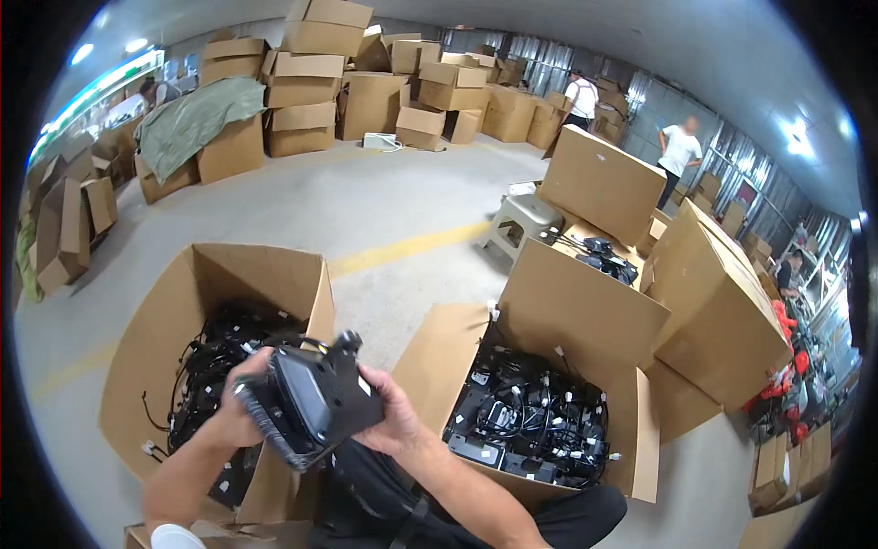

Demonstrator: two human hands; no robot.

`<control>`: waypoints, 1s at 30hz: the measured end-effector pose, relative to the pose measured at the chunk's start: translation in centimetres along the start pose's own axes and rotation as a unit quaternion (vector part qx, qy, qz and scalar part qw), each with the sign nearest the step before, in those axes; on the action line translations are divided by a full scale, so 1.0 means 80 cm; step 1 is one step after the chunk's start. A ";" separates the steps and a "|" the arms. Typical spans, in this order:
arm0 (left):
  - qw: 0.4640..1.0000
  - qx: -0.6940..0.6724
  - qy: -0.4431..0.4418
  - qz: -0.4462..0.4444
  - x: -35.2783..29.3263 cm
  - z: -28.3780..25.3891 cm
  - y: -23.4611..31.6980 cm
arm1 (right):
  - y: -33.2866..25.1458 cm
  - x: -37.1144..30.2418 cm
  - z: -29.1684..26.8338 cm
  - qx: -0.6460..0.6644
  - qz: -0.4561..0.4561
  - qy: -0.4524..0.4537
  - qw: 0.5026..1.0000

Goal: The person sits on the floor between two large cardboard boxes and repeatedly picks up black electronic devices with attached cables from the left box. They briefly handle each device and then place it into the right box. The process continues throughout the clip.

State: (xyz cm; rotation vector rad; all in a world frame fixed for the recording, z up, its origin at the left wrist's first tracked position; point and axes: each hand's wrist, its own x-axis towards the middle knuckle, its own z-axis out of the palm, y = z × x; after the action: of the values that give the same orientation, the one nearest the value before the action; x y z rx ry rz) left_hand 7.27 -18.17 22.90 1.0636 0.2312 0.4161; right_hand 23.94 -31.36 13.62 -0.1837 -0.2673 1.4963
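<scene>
Between my hands, above my lap, is a black plastic device (320, 393) with a grey panel and a ridged edge; its exact kind I cannot make out. My left hand (240, 403) is closed around its left side. At the device's right edge, my right hand (391, 412) grips a flat black part with a small white label. Below and left stands an open carton (146, 366) holding black units with cables (219, 352). To the right, another open carton (572, 306) is filled with similar black units, black cables and white connectors (530, 416).
Beyond the right carton are a grey plastic stool (526, 220), more black parts (599, 256) and large cartons (709, 302). Stacked boxes (302, 101) line the back, some under a green sheet (197, 123). Two people (681, 146) stand far right. A yellow line (412, 245) crosses the floor.
</scene>
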 end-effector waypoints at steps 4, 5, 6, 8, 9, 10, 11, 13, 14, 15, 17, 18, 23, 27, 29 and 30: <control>0.960 0.208 -0.110 0.152 0.051 -0.006 -0.072 | -0.011 -0.037 -0.037 0.057 -0.083 0.079 0.992; 0.961 0.209 -0.052 0.172 0.054 0.001 -0.091 | -0.015 -0.049 -0.032 0.050 -0.125 0.127 0.983; 0.959 0.224 -0.023 0.173 0.058 0.016 -0.105 | -0.021 -0.060 -0.030 0.042 -0.166 0.174 0.970; 0.997 0.058 0.049 0.022 0.048 0.015 -0.119 | -0.034 -0.076 -0.026 -0.017 -0.241 0.196 0.950; 0.997 -0.020 0.072 -0.036 0.044 0.018 -0.120 | -0.041 -0.080 -0.023 -0.081 -0.289 0.205 0.932; 0.993 -0.081 0.050 -0.073 0.034 0.039 -0.106 | -0.046 -0.089 -0.024 -0.141 -0.336 0.219 0.905; 0.984 -0.140 0.035 -0.107 0.026 0.053 -0.097 | -0.047 -0.094 -0.025 -0.173 -0.352 0.242 0.888; 0.992 -0.016 0.056 -0.116 0.041 0.054 -0.112 | -0.049 -0.107 -0.041 -0.260 -0.355 0.272 0.856; 0.989 0.048 0.072 -0.124 0.043 0.049 -0.119 | -0.048 -0.108 -0.037 -0.302 -0.362 0.278 0.837; 0.987 0.035 0.071 -0.138 0.041 0.047 -0.121 | -0.043 -0.117 -0.041 -0.307 -0.353 0.279 0.839; 0.988 0.006 0.045 -0.149 0.049 0.047 -0.118 | -0.053 -0.127 -0.032 -0.333 -0.351 0.278 0.830; 0.987 0.021 0.043 -0.156 0.046 0.041 -0.119 | -0.055 -0.129 -0.024 -0.347 -0.348 0.280 0.825; 0.981 0.096 0.015 -0.168 0.044 0.031 -0.127 | -0.080 -0.163 -0.039 -0.438 -0.274 0.311 0.798; 0.995 0.065 0.072 -0.007 0.050 0.046 -0.145 | -0.086 -0.186 -0.058 -0.273 -0.403 0.314 0.815; 0.982 0.151 0.078 0.085 0.046 0.047 -0.156 | -0.064 -0.172 -0.044 -0.202 -0.387 0.293 0.851; 0.969 0.193 0.078 0.130 0.041 0.049 -0.162 | -0.043 -0.158 -0.038 -0.207 -0.363 0.293 0.860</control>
State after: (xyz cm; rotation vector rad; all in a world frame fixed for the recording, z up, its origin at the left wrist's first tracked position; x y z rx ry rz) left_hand 14.52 -25.27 13.35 1.4540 0.3229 0.7136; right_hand 27.46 -44.04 10.90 -0.7808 -0.1309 0.5646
